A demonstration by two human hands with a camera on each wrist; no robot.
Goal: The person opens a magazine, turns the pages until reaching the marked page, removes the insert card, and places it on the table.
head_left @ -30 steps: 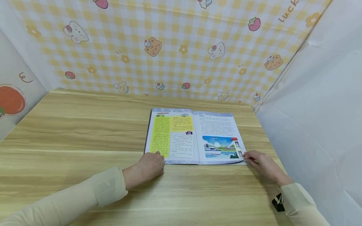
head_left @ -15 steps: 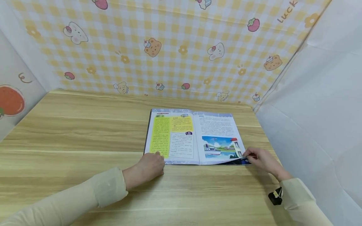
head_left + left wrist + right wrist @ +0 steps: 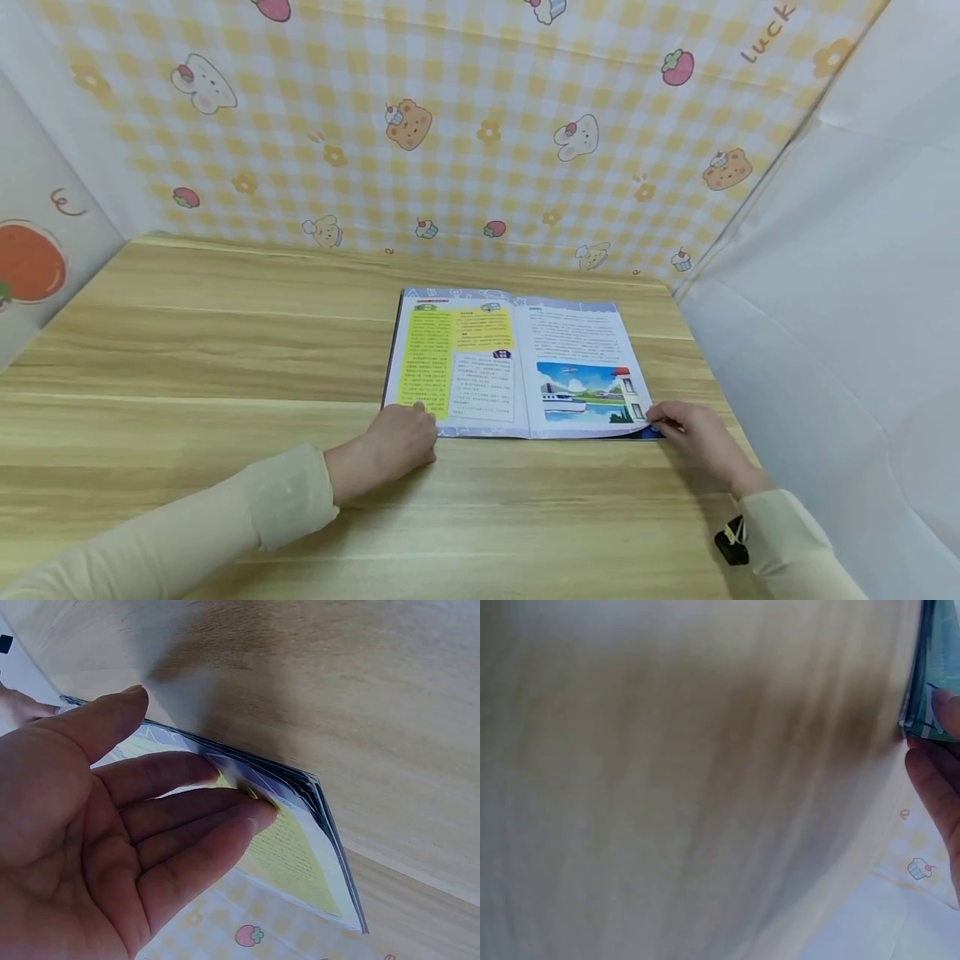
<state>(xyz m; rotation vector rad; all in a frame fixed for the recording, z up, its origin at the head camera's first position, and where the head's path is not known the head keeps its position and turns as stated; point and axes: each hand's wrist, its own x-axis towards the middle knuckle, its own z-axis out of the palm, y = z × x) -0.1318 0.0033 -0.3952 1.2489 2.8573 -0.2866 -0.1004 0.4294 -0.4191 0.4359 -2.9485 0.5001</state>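
An open magazine (image 3: 483,387) lies on the table, with yellow text blocks on its left page and a picture of a boat by a house on its right page (image 3: 573,333). My left hand (image 3: 393,442) rests its fingertips on the lower left corner of the left page; in the left wrist view its fingers are loosely bent, thumb apart. At the lower right corner, my right hand (image 3: 697,433) pinches the page corner. That corner is slightly raised, and a dark blue strip of the page beneath shows under it. In the right wrist view the thumb (image 3: 946,712) lies on the page.
The wood-grain table (image 3: 225,350) extends left of the magazine and in front of it. A yellow checked cloth (image 3: 450,167) with cartoon prints hangs behind it. A white sheet (image 3: 840,333) stands on the right. A small black device (image 3: 731,543) hangs at the right wrist.
The right page's lower corner was lifted higher half a second ago, baring more of the dark page, and has since come down with the right hand. The left hand stays put.
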